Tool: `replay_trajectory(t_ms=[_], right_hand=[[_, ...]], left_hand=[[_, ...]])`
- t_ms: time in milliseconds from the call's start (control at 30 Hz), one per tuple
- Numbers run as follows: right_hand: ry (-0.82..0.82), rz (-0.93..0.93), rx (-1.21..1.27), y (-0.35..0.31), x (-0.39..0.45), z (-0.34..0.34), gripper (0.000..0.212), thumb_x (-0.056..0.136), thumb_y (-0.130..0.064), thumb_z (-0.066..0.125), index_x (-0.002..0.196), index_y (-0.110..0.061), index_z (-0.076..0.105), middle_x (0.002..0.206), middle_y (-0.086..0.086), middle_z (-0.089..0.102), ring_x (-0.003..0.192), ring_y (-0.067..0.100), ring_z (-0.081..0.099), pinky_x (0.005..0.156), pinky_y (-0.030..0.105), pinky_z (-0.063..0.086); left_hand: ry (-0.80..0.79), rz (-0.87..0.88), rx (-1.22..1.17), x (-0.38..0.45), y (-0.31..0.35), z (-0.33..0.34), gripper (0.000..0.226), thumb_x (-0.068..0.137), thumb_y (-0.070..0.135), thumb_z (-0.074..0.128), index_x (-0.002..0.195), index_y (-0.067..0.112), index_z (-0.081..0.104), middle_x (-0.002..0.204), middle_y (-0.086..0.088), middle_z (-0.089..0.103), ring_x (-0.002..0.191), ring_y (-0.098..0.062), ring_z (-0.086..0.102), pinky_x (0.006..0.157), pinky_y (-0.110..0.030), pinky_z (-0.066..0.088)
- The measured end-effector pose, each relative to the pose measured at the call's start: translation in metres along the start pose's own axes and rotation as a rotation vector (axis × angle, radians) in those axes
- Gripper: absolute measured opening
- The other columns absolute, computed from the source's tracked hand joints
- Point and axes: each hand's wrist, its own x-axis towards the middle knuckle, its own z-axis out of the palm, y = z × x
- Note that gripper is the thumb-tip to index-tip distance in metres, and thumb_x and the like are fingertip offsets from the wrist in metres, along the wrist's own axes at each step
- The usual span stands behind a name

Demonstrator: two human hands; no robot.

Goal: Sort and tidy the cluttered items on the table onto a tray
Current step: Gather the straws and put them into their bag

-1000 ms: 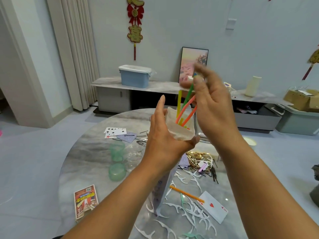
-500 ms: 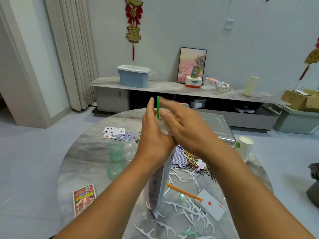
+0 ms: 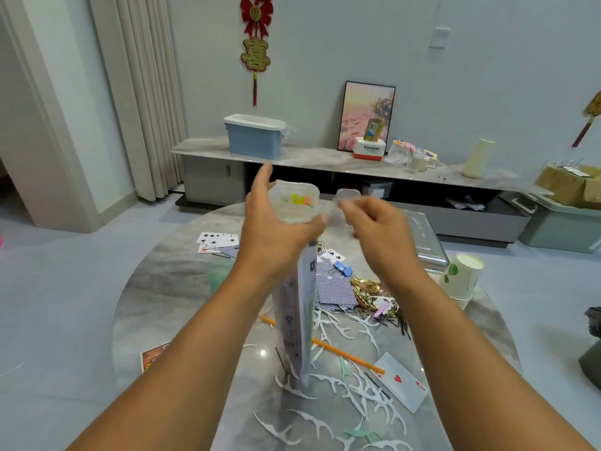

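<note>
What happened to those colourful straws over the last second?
The right hand pushed the straws down into the clear bag, let them go and drew aside; it now pinches the bag's flap. Only the straw tops show at the bag's mouth. The left hand kept gripping the bag; the orange straw on the table stayed put.

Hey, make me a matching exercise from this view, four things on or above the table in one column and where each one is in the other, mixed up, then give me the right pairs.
Things:
1. straw box
2. orange straw
3. paper cups
4. heart card

Places:
A. stacked at the table's right edge
B. gripped in the left hand, raised above the table
C. face up on the table, near right, beside the orange straw's end
D. lying loose on the table among the white floss picks

Pairs: 1-B, 2-D, 3-A, 4-C
</note>
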Motion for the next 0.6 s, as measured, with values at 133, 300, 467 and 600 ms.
replay_trajectory(t_ms=[133,300,467,600], right_hand=[[-0.517,0.412,-0.613,0.089,-0.022,0.002,0.009,0.089,-0.018,0.077,0.097,-0.015,0.073,0.096,0.0,0.072,0.084,0.013,0.066,0.068,0.022,0.053],[-0.721,0.499,-0.752,0.132,-0.047,0.02,0.018,0.08,-0.026,0.085,0.085,-0.022,0.067,0.089,-0.002,0.072,0.086,0.016,0.067,0.069,0.027,0.052],[-0.734,0.417,-0.826,0.131,-0.039,0.02,0.007,0.089,-0.02,0.074,0.086,-0.017,0.068,0.092,0.005,0.071,0.085,0.019,0.066,0.07,0.028,0.05],[-0.642,0.374,-0.733,0.091,-0.008,-0.009,0.008,0.089,-0.018,0.07,0.083,-0.016,0.065,0.081,0.0,0.066,0.069,0.011,0.058,0.062,0.023,0.048]], left_hand=[[0.016,-0.033,-0.098,0.009,0.0,-0.02,0.115,0.055,0.038,0.095,0.149,0.046,0.029,0.148,0.003,0.048,0.129,-0.017,0.055,0.106,-0.044,0.049],[-0.069,-0.023,-0.152,0.011,0.001,-0.027,0.121,0.046,0.043,0.096,0.148,0.05,0.031,0.14,0.006,0.054,0.117,-0.011,0.064,0.092,-0.032,0.057],[-0.146,0.028,-0.176,0.004,-0.004,-0.014,0.11,0.059,0.023,0.097,0.149,0.042,0.037,0.132,0.012,0.059,0.106,-0.005,0.067,0.075,-0.017,0.057],[-0.173,0.06,-0.149,-0.001,-0.005,-0.006,0.113,0.051,0.04,0.095,0.147,0.047,0.037,0.133,0.019,0.056,0.108,-0.004,0.066,0.079,-0.016,0.055]])
